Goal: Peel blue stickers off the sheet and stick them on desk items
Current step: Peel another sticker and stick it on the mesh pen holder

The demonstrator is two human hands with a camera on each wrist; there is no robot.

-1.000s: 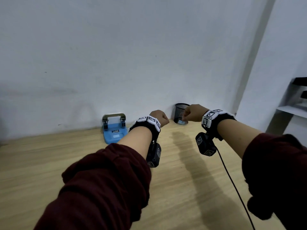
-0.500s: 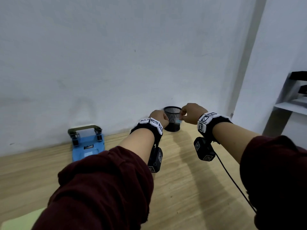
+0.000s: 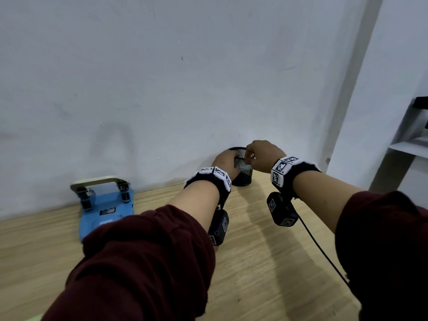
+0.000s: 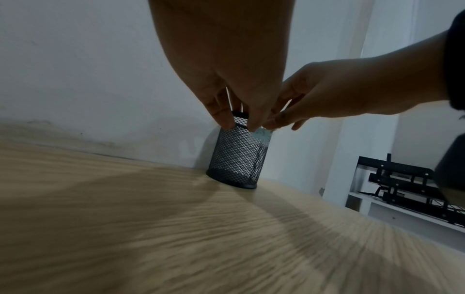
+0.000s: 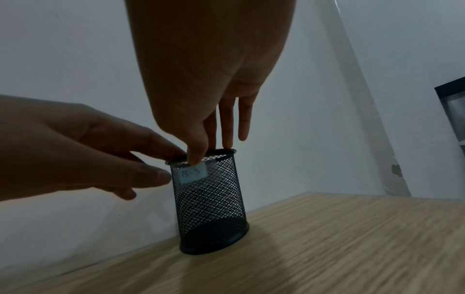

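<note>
A black mesh pen cup [image 3: 242,176] stands on the wooden desk close to the wall. My left hand [image 3: 231,162] grips its rim from the left, thumb and fingers on the mesh [image 4: 240,124] [image 5: 168,167]. My right hand [image 3: 249,158] comes from above and pinches the top edge of a pale blue sticker [image 5: 193,174] at the rim, its thumb [image 5: 197,159] on the outside. The sticker reads "B-3" and lies against the cup's [image 5: 211,208] upper wall. In the left wrist view the sticker [image 4: 261,137] shows on the cup's [image 4: 236,159] right side, under the right hand [image 4: 273,123].
A blue hole punch [image 3: 105,209] sits by the wall at the left. A white shelf with black metal parts [image 4: 402,183] stands past the desk's right edge. A black cable [image 3: 324,251] trails from my right wrist over the desk.
Both hands have closed in on the cup. The left hand, a fist beside it before, now holds the rim. The right hand has brought the sticker onto the mesh.
</note>
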